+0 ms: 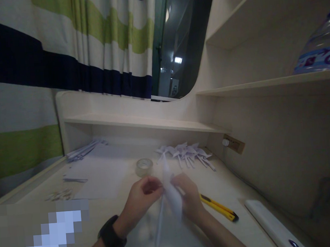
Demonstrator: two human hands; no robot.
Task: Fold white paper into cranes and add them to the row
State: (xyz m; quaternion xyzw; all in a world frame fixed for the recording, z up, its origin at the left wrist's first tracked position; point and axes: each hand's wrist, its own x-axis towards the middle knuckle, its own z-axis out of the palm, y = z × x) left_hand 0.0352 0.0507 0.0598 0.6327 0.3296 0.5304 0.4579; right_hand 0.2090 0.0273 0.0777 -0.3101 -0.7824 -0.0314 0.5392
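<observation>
Fingers (156, 194), left hand (139, 196), right hand (190, 197): pinching paper (173, 201); leftward room to sheets' (100, 173) edge; cutter (219, 207) beside right hand

The left hand (145, 195) and right hand (188, 197) hold blurred white paper (174, 201) between them. Beyond them lie a tape roll (144, 172) and paper pinwheels (186, 151); beside the right hand, a yellow cutter (219, 208).

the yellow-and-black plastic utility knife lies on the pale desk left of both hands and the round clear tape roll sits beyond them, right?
The side is wrong: the head view shows the yellow-and-black plastic utility knife on the pale desk right of the left hand and right hand; the round clear tape roll sits beyond them.
</observation>
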